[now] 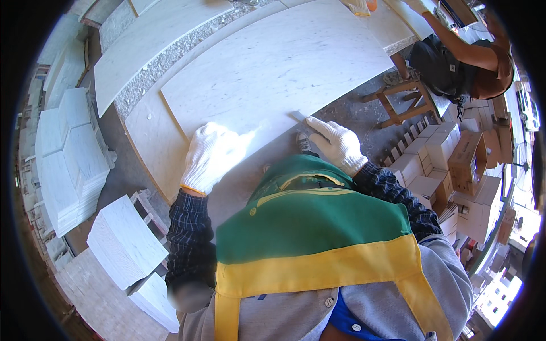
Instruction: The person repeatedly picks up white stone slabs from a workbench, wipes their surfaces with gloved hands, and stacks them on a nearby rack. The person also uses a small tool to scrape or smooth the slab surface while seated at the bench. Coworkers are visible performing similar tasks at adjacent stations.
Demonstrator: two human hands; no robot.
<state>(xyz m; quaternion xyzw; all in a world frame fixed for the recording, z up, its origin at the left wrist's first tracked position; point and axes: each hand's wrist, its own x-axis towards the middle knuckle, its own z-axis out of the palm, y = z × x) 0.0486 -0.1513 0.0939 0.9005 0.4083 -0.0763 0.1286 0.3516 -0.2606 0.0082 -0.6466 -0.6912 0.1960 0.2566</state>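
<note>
A wide white marble slab (pixel 273 62) with grey flecks lies flat in front of me. My left hand (pixel 207 156), in a white knit glove, rests at its near left edge. Strong glare washes out those fingers, so their grip cannot be made out. At the slab's near edge, my right hand (pixel 338 145), also gloved, pinches a small flat grey scraper-like piece (pixel 298 116). One end of that piece lies on or just over the slab; its exact kind is unclear.
Another pale slab (pixel 153 48) lies beyond, past a rough stone edge. Stacked white tiles (pixel 68 165) and stone blocks (pixel 125 241) stand left. At right are a wooden stool (pixel 401 105), cartons (pixel 421 153) and a co-worker (pixel 455 62) at the far right.
</note>
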